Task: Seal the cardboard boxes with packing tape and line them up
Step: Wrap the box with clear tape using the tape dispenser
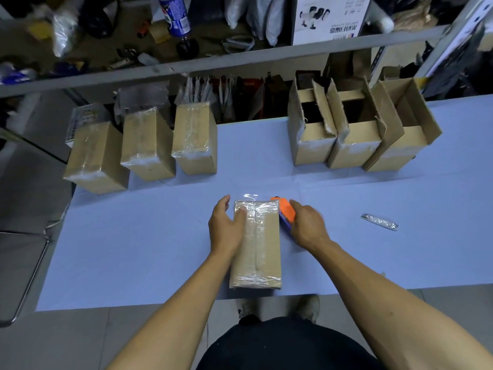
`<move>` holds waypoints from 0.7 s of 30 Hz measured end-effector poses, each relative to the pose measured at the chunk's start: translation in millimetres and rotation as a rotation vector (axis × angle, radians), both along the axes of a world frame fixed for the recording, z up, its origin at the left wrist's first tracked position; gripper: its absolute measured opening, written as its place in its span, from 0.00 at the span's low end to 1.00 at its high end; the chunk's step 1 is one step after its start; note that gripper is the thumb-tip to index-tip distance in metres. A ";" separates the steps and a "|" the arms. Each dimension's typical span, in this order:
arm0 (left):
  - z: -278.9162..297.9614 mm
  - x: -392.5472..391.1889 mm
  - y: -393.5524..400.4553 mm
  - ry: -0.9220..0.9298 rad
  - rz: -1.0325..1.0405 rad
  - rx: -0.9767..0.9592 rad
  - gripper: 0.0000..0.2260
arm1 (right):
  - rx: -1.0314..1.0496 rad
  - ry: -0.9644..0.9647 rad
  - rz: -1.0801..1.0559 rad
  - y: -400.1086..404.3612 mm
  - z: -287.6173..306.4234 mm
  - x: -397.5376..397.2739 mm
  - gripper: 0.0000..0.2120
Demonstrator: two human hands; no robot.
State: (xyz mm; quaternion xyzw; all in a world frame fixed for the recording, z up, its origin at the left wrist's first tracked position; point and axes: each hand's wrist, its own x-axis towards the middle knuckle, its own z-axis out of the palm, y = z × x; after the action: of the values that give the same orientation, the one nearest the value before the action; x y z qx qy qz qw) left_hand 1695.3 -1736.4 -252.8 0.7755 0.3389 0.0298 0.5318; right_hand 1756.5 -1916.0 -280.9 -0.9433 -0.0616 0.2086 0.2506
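Observation:
A closed cardboard box (260, 252) lies near the front edge of the blue table (133, 249), with clear tape running along its top seam and over both ends. My left hand (225, 227) rests on the box's left top edge, thumb lying on the taped top. My right hand (306, 225) grips an orange tape dispenser (285, 209) at the box's far right corner. Three taped boxes (145, 145) stand in a row at the back left. Three open boxes (354, 124) stand at the back right.
A small shiny strip (378, 221) lies on the table to the right. Behind the table runs a grey shelf (240, 60) cluttered with bottles, bags and tools. A metal chair frame (26, 276) stands at the left. My shoes (306, 308) show below the table edge.

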 end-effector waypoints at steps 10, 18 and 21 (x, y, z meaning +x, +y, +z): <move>3.6 9.4 -7.0 0.014 0.127 -0.030 0.04 | 0.459 -0.044 -0.345 26.5 26.3 -11.2 0.11; -6.6 2.1 -4.5 0.000 0.218 -0.126 0.05 | 0.592 0.057 -0.632 48.6 15.4 -16.5 0.07; -9.8 -9.2 -6.3 -0.044 0.300 -0.190 0.06 | 0.649 0.066 -0.648 53.5 16.1 -20.4 0.08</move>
State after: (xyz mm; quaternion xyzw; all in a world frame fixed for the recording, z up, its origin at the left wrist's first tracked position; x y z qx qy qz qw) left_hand 1686.1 -1742.7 -262.5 0.6615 0.4406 0.0934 0.5996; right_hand 1736.1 -1862.5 -264.8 -0.7795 0.1824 0.1194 0.5873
